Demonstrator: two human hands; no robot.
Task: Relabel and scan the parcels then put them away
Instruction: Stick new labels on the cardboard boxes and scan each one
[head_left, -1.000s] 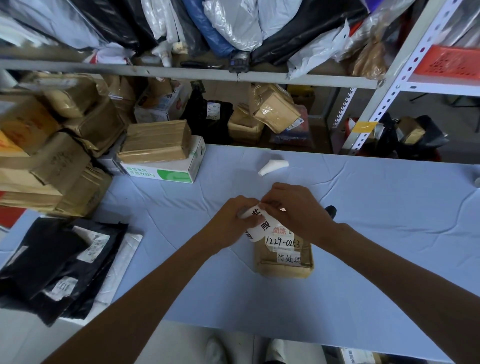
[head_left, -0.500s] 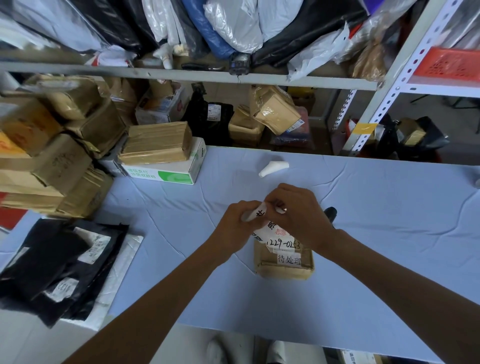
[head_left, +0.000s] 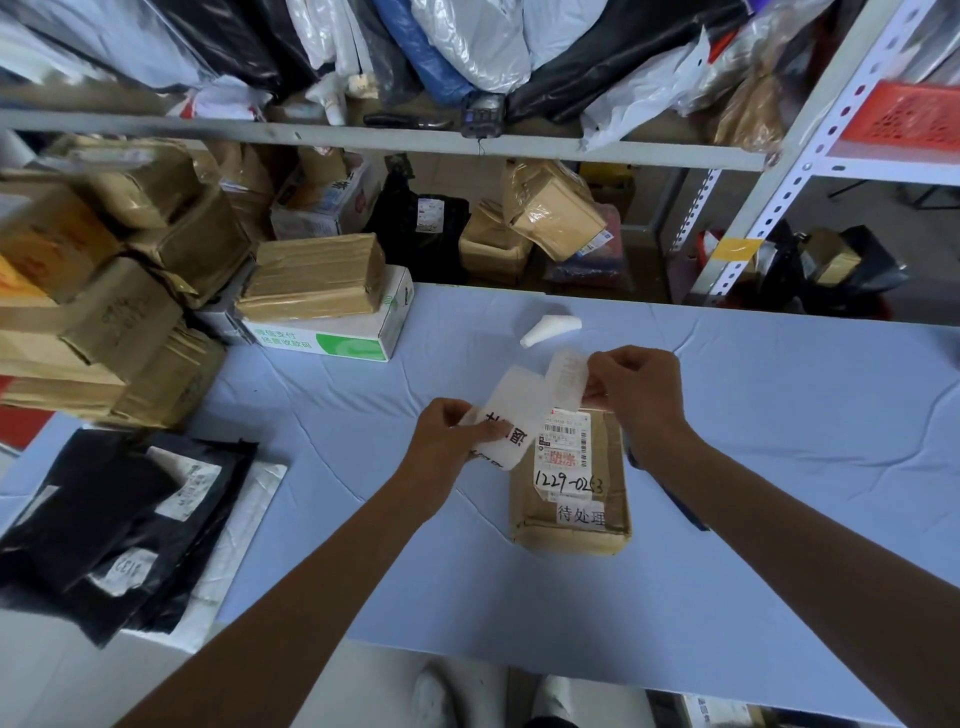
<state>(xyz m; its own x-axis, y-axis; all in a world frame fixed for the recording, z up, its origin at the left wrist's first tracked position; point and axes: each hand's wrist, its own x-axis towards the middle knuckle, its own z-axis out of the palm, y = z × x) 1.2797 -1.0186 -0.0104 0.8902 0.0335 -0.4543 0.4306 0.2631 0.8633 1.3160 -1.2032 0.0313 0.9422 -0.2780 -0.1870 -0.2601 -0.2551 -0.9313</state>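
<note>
A small brown parcel (head_left: 571, 488) lies on the blue table (head_left: 779, 467), carrying a barcode label, the handwritten number 1229-0263 and a white sticker with printed characters. My left hand (head_left: 452, 431) pinches a white sheet with black characters (head_left: 511, 415), held just left of the parcel's top. My right hand (head_left: 634, 387) pinches a thin translucent strip (head_left: 567, 376) above the parcel's top edge. The strip and the sheet have come apart and hang between my hands.
Black mailer bags (head_left: 114, 525) lie at the table's left front. Taped brown boxes (head_left: 93, 291) pile up at the left, one on a white and green carton (head_left: 332, 332). A crumpled white paper scrap (head_left: 550, 328) lies behind my hands. A handheld scanner (head_left: 483, 115) sits on the shelf above.
My hands were pressed together over the parcel's top. They have drawn apart, the left to the left and the right up, splitting the sheet from its strip and uncovering the barcode label.
</note>
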